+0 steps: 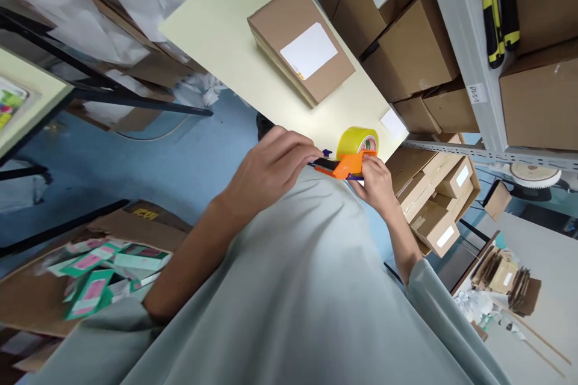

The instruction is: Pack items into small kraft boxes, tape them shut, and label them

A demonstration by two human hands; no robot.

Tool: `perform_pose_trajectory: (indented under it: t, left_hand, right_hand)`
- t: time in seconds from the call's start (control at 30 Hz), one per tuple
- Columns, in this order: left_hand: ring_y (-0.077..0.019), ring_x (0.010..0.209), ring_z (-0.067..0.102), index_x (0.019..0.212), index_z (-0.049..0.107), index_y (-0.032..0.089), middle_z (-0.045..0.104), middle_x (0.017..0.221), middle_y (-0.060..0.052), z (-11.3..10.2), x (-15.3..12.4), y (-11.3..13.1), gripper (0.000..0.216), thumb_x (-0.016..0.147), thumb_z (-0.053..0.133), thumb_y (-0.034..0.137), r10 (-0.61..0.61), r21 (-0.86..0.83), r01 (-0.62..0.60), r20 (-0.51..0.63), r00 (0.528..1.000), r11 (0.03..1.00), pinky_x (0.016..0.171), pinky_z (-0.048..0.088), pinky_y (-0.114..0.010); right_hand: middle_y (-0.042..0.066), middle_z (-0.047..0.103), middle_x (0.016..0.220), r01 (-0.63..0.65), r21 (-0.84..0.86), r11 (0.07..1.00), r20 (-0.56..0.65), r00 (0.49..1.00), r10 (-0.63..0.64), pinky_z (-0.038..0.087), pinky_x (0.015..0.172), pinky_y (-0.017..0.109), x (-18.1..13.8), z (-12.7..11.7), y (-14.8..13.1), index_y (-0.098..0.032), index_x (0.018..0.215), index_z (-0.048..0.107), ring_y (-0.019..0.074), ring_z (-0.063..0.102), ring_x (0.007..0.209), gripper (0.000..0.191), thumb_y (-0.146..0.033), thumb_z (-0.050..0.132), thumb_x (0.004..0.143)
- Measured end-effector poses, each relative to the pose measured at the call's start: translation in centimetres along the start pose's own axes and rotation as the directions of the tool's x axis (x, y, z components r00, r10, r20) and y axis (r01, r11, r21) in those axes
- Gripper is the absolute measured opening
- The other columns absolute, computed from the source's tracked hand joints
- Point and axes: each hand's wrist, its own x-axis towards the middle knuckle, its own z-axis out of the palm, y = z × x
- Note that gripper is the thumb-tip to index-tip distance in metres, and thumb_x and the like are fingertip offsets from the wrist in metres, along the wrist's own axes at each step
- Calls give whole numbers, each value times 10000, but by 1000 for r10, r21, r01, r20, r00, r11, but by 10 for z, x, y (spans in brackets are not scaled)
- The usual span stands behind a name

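Note:
An orange tape dispenser [345, 165] is held between my two hands, close to my body at the table's edge. A roll of yellow packing tape [353, 142] sits on it. My right hand [377, 183] is closed around the orange body near the roll. With its fingertips together, my left hand [280, 162] grips the dispenser's dark front end; whether a tape end is pinched there is hidden. Beyond the hands, a closed brown cardboard box [271, 21] with a white label [309, 51] lies on the pale yellow table [217, 30].
Stacked cartons [410, 48] fill the shelf past the table. Two black-and-yellow utility knives [493, 24] lie on the grey shelf beam [469, 30]. At lower left, an open carton [40, 295] contains green-and-pink packets. Carton trays [433, 198] stand to the right, a fan [535, 174] farther off.

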Motion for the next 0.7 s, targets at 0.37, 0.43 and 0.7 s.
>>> perform_pose_trajectory:
  t: [0.37,0.43,0.7]
  left_hand:
    - [-248,912,701,1045,822,254,785,1038,-63,107,-39,-172,374,1082,699,606,-499,-213,476,-64,864,853,1017,622,-459]
    - [-229,861,676,983,809,244,779,993,-55,132,-34,-197,411,1067,710,634,-546,-245,515,-82,834,822,953,616,-443]
    - [-151,952,598,985,748,253,721,917,12,175,-20,-237,392,1130,663,607,-686,-341,626,-83,723,701,1110,544,-403]
  right_hand:
    - [230,794,1132,-309,-223,925,393,840,375,655,935,512,18,90,50,-148,1328,653,389,773,1075,707,-767,347,1178]
    - [257,794,1187,-359,-270,893,390,808,442,658,966,522,24,117,53,-113,1408,627,398,775,1110,741,-757,336,1184]
    - [289,797,1209,-441,-358,823,296,783,548,647,1061,531,40,176,58,-54,1447,619,397,789,1164,656,-635,427,1212]
